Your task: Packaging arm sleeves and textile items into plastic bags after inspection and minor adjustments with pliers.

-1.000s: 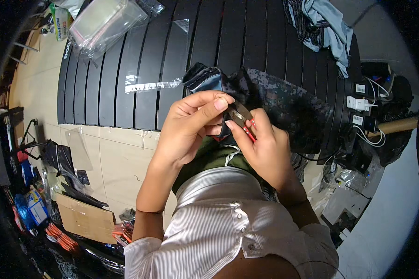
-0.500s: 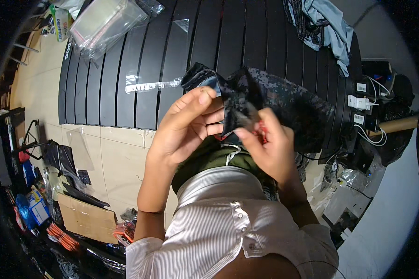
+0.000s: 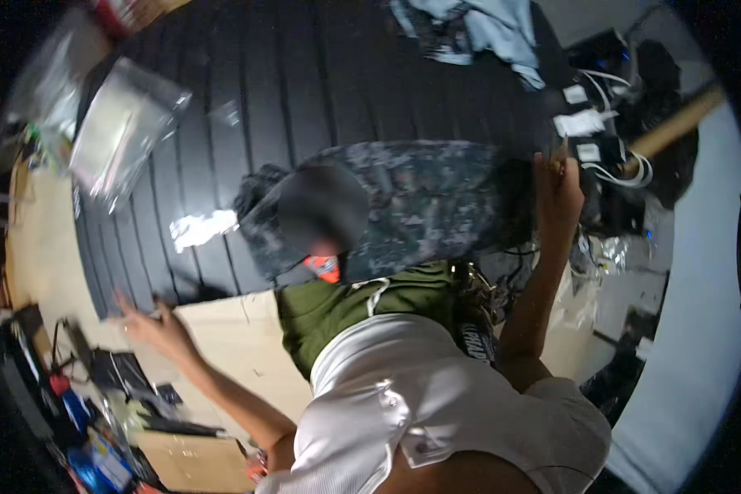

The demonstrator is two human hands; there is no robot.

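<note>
A dark camouflage-print garment (image 3: 424, 198) lies spread across the black slatted table (image 3: 255, 90) in front of me. A blurred round patch hides part of its left side, and a small orange-red piece (image 3: 324, 267) shows below that patch. My left hand (image 3: 158, 331) is out by the table's near left corner, away from the garment, fingers apart and nothing in it. At the garment's far right end, beside the table's right edge, is my right hand (image 3: 560, 183). Its fingers are closed, and whatever they hold is too blurred to name.
Clear plastic bags (image 3: 123, 128) lie on the table's left side. A light-blue cloth (image 3: 502, 37) is at the back right. White plugs and cables (image 3: 584, 123) sit past the right edge, near a cardboard tube (image 3: 679, 119). A cardboard piece (image 3: 193, 461) lies lower left.
Both hands have moved apart, the left to the lower left and the right to the upper right. The garment, held up before, now lies flat. The view has shifted.
</note>
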